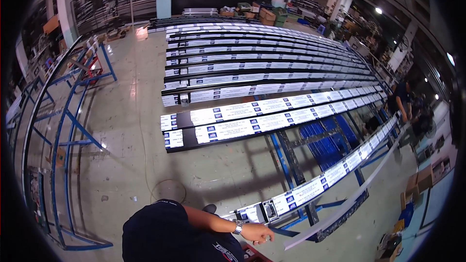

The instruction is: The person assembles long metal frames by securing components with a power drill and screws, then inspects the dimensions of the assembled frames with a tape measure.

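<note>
My left hand (257, 233) reaches out from the lower edge, a metal watch (238, 226) on its wrist. Its fingers are bent loosely and a little apart, with nothing visible in them. Just beyond it is the near end of a long metal profile (310, 190) covered in white printed film. A dark-rimmed rectangular fitting or cut-out (269, 209) shows near that end. Right of the hand, a long thin pale strip (340, 209) runs alongside the profile. Whether my fingers touch anything is hard to make out. My right hand is out of view.
Several film-covered profiles (272, 109) lie in rows on blue and dark stands ahead. Blue racks (73, 116) stand at left. At the far right, a person (402, 98) stands at the profile's far end. A thin hose or cable (141, 126) loops on the floor.
</note>
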`<move>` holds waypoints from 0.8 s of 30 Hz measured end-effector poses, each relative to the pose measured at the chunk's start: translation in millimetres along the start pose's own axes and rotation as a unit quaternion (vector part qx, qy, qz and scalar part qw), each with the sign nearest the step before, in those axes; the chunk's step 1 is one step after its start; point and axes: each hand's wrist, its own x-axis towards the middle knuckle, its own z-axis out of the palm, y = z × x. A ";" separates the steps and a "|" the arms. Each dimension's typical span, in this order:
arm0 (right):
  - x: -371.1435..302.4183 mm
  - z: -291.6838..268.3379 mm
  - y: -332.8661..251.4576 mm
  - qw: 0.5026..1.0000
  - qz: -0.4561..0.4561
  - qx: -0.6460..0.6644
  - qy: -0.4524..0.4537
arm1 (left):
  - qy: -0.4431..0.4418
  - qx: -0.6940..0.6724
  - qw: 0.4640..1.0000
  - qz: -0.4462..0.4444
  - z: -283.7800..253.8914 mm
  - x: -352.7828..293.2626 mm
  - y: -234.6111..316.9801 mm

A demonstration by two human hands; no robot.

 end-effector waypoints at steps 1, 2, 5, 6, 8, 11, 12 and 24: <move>-4.1 1.2 10.8 0.999 0.015 -0.033 0.021 | 0.003 0.000 1.000 -0.009 1.9 -1.4 3.1; -6.1 2.3 21.2 0.996 0.030 -0.067 0.042 | 0.000 -0.008 1.000 -0.024 3.3 -3.1 4.3; -17.8 8.9 53.4 0.977 0.080 -0.169 0.098 | 0.001 -0.076 0.993 -0.088 17.6 -12.3 7.1; -26.5 14.1 65.2 0.968 0.110 -0.199 0.111 | -0.007 -0.072 0.992 -0.108 20.7 -11.4 11.9; -47.8 28.8 88.5 0.942 0.168 -0.258 0.133 | 0.001 -0.071 0.988 -0.138 30.8 -12.0 17.2; -83.4 58.4 121.2 0.888 0.264 -0.345 0.153 | -0.006 -0.073 0.986 -0.153 46.4 -11.5 22.1; -103.7 68.6 131.1 0.865 0.298 -0.374 0.153 | -0.006 -0.064 0.985 -0.158 52.5 -11.7 22.4; -59.4 71.7 227.8 0.974 0.168 -0.073 0.134 | -0.060 -0.092 0.969 -0.222 92.7 12.6 39.8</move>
